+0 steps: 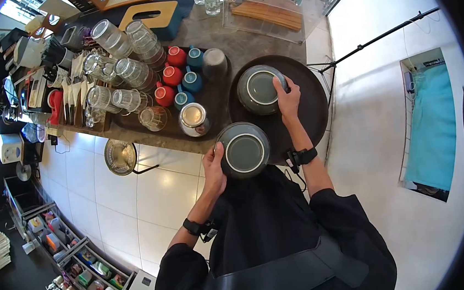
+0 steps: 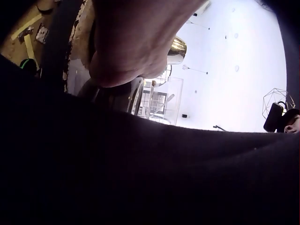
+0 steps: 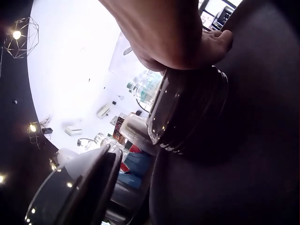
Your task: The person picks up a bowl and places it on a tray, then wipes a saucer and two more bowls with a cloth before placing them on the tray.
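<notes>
My left hand [image 1: 214,171] grips a dark grey bowl [image 1: 245,154] by its left side, thumb over the upturned base. This bowl is held upside down in front of my body, by the counter edge. My right hand [image 1: 288,97] holds another upside-down grey bowl [image 1: 263,88] at its right side, over the round dark tray [image 1: 305,125]. Several rim lines show on the right-hand bowl [image 3: 180,112] in the right wrist view, low over the tray. In the left wrist view, dark cloth and my left hand [image 2: 133,42] hide most of the left bowl.
Left of the round tray, a rectangular tray [image 1: 214,99] carries glasses [image 1: 132,73], red cups [image 1: 172,74], blue cups [image 1: 192,81] and a metal tumbler [image 1: 194,119]. A clear box [image 1: 265,18] stands at the back. A tripod stand [image 1: 356,51] is at the right wall.
</notes>
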`<state>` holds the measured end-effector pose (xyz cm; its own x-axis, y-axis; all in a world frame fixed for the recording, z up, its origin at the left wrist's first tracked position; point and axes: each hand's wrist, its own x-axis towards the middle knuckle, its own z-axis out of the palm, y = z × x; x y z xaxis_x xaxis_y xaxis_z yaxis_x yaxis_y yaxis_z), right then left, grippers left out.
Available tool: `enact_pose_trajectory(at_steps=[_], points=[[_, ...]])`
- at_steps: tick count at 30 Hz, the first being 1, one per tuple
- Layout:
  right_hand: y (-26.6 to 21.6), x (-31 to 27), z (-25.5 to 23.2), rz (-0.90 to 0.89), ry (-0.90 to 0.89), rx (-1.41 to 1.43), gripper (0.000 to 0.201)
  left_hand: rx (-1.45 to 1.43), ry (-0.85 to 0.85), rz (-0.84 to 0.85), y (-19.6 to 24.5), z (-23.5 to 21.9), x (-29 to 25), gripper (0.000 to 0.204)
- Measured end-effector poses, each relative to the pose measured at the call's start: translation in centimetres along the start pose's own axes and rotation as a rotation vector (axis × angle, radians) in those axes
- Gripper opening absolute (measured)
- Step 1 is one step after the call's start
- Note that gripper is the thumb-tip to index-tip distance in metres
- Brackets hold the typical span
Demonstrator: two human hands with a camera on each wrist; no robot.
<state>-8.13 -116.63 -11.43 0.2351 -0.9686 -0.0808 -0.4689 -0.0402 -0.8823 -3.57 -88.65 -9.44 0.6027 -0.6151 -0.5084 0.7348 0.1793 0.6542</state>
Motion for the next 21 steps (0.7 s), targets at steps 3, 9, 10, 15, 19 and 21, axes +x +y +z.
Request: enact_pose_trajectory(at_steps=[3, 9, 10, 15, 19, 21], points=[[0.3, -0.5, 0.4, -0.064, 0.068, 0.12, 0.059, -0.013, -0.004, -0.004, 0.1, 0.5, -0.3, 0.034], [-0.4, -1.0, 0.0, -0.12, 0.163, -0.163, 0.058, 0.017, -0.017, -0.007, -0.1, 0.9, 0.1, 0.033], [-1.0, -1.3, -0.5, -0.119, 0.167, -0.162, 0.058, 0.031, -0.017, -0.003, 0.0, 1.1, 0.3, 0.033], [-3.9, -6.7, -5.3, -0.16, -0.387, 0.181, 0.055, -0.061, -0.008, -0.016, 0.8, 4.3, 0.5, 0.032], [-4.5, -9.4, -7.0, -0.152, -0.562, 0.112, 0.052, -0.071, 0.011, 0.033, 0.4, 6.1, 1.5, 0.036], [-4.6, -9.3, -6.9, -0.039, -0.551, 0.351, 0.047, -0.082, -0.005, 0.024, 0.4, 6.6, 1.6, 0.038]])
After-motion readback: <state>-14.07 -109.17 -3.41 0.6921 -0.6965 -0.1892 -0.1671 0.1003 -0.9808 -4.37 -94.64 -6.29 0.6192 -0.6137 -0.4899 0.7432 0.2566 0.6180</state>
